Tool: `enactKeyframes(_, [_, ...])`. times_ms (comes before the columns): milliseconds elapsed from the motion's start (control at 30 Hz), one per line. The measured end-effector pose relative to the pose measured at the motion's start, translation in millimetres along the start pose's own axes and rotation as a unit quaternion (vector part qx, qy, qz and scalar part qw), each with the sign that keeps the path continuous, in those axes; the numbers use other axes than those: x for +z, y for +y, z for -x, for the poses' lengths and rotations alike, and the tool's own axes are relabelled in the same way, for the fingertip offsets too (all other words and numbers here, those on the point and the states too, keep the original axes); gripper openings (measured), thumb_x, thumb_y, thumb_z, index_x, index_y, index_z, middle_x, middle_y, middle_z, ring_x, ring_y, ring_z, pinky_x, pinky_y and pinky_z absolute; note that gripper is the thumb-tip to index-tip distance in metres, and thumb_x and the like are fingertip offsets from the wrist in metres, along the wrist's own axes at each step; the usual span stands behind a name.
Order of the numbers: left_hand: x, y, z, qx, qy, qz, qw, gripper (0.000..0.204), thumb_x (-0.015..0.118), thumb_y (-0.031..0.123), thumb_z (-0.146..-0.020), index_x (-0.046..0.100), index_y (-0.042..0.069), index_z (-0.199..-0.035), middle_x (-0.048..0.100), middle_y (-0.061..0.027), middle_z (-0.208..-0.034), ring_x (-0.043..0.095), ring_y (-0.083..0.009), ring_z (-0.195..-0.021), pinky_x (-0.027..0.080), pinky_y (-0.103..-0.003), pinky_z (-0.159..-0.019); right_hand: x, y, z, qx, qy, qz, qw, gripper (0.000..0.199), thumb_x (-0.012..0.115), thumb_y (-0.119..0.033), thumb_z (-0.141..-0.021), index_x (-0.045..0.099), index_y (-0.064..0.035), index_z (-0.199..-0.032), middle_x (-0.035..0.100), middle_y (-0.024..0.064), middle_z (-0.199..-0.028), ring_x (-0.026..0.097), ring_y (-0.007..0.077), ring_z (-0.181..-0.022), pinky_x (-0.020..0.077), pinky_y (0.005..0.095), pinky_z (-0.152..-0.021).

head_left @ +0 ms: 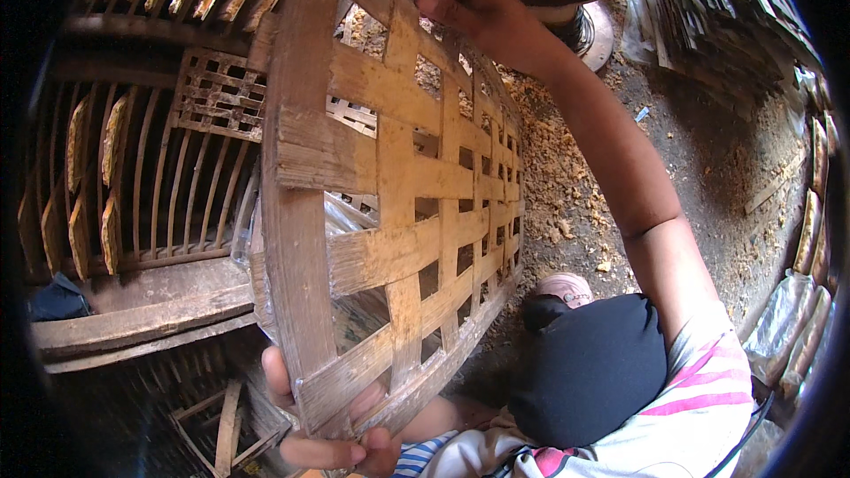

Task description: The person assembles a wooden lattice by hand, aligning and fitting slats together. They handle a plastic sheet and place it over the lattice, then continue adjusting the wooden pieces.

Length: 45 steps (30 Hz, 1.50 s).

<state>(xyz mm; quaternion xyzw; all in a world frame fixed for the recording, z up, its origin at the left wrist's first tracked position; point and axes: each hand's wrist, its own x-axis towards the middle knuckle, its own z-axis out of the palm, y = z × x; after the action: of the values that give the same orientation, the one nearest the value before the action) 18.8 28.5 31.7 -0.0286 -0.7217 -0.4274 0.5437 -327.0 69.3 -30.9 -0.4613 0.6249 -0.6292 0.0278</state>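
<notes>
A large woven bamboo panel (434, 181) stands tilted on edge in front of me, its flat strips crossing with square gaps between them. My right hand (465, 4) grips its upper far edge, thumb on the near face. At the lower left corner, my left hand (341, 447) is closed round the bottom edge, its fingers showing on both sides of the frame. Parts of the left hand are hidden behind the strips.
A slatted wooden rack (177, 186) at the left holds yellow-brown slabs (113, 140). A smaller woven panel (221, 93) leans there, above a dark bag (58, 298). Crumbs litter the floor (567, 177). Clear plastic (784, 310) lies at the right, below stacked dark strips (726, 35).
</notes>
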Motion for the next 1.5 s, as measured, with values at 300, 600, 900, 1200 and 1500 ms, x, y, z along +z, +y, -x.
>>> enactKeyframes(300, [7,-18,-3,0.088,0.066,0.197,0.974,0.017,0.063,0.019,-0.076,0.05,0.029,-0.083,0.022,-0.0323,-0.153,0.02,-0.0498,-0.145,0.008,-0.065,-0.118,11,0,10,0.079,-0.035,-0.042,0.995,0.069,0.069,-0.019,-0.084,0.042,-0.0024,-0.145,0.057,0.0142,-0.132,0.051,0.0194,-0.123,0.037,0.0349,-0.107])
enactKeyframes(600, [18,12,-4,-0.102,0.312,0.574,0.75,0.045,0.067,0.003,-0.074,0.053,-0.001,-0.116,0.058,-0.0079,-0.092,0.056,-0.0148,-0.074,0.048,-0.026,-0.069,-11,29,-3,0.091,-0.138,-0.103,0.981,0.08,0.076,-0.017,-0.076,0.041,-0.0027,-0.147,0.056,0.0139,-0.137,0.051,0.0215,-0.127,0.0345,0.0343,-0.112])
enactKeyframes(900, [-51,-42,-74,-0.729,-0.184,0.655,-0.072,0.049,0.069,0.011,-0.087,0.05,0.001,-0.131,0.058,-0.0155,-0.114,0.06,-0.0135,-0.079,0.052,-0.019,-0.068,8,40,-4,0.024,-0.033,-0.021,0.999,0.054,0.067,-0.042,-0.091,0.056,-0.0072,-0.131,0.068,0.0117,-0.111,0.063,0.022,-0.106,0.0473,0.037,-0.094])
enactKeyframes(1200, [-61,-30,-102,-0.826,-0.179,0.533,-0.043,0.052,0.075,0.025,-0.087,0.053,-0.001,-0.126,0.059,-0.0163,-0.107,0.063,-0.0175,-0.085,0.052,-0.021,-0.07,19,25,15,-0.021,0.005,-0.028,0.999,0.049,0.053,-0.033,-0.102,0.042,-0.0045,-0.141,0.063,0.0137,-0.117,0.062,0.0224,-0.102,0.0503,0.0356,-0.089])
enactKeyframes(1500, [-61,-16,-94,-0.815,-0.137,0.561,0.04,0.06,0.073,0.027,-0.089,0.046,-0.005,-0.132,0.059,-0.0164,-0.108,0.064,-0.0184,-0.086,0.053,-0.026,-0.074,24,51,37,-0.043,0.037,0.032,0.998,0.049,0.043,-0.03,-0.106,0.037,-0.0019,-0.145,0.057,0.0122,-0.125,0.054,0.018,-0.114,0.0436,0.031,-0.098])
